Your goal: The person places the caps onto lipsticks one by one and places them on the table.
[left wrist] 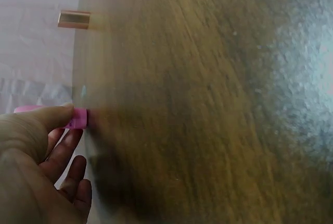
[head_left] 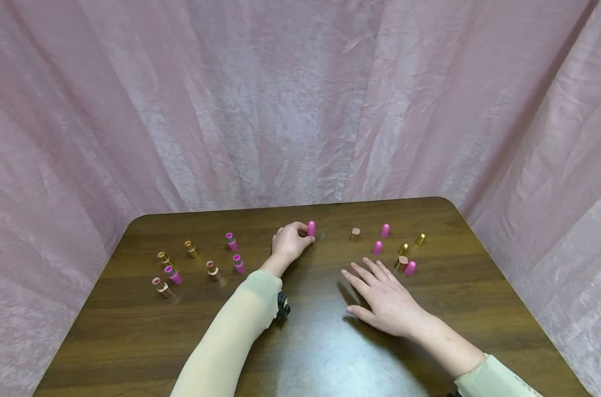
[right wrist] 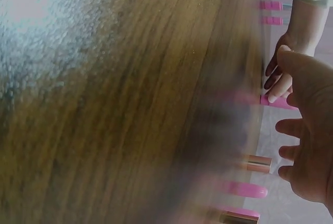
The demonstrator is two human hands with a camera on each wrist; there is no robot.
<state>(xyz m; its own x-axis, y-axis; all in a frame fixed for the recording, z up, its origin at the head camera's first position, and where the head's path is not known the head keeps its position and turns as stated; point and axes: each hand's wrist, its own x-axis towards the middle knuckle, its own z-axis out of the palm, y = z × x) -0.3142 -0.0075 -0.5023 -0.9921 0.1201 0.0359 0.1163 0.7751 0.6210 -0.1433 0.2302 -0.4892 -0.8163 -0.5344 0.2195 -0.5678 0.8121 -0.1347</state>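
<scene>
My left hand [head_left: 289,242] pinches a pink round-topped lipstick [head_left: 311,229] between thumb and fingers, upright near the far side of the table. In the left wrist view its squarish base [left wrist: 80,119] shows below the thumb, close to the wood. My right hand [head_left: 387,300] is spread with straight fingers over the table and holds nothing; a shadow falls beneath it. Just beyond its fingertips are a rose-gold cap [head_left: 402,263], a pink cap [head_left: 410,268] and a gold cap [head_left: 403,249].
Uncapped lipsticks stand at the left: pink [head_left: 238,263], gold [head_left: 191,249] and rose-gold [head_left: 213,271]. More caps stand at the right, among them a pink cap [head_left: 385,230] and a rose-gold cap [head_left: 355,235]. A pink curtain [head_left: 300,110] hangs behind the brown wooden table [head_left: 117,331].
</scene>
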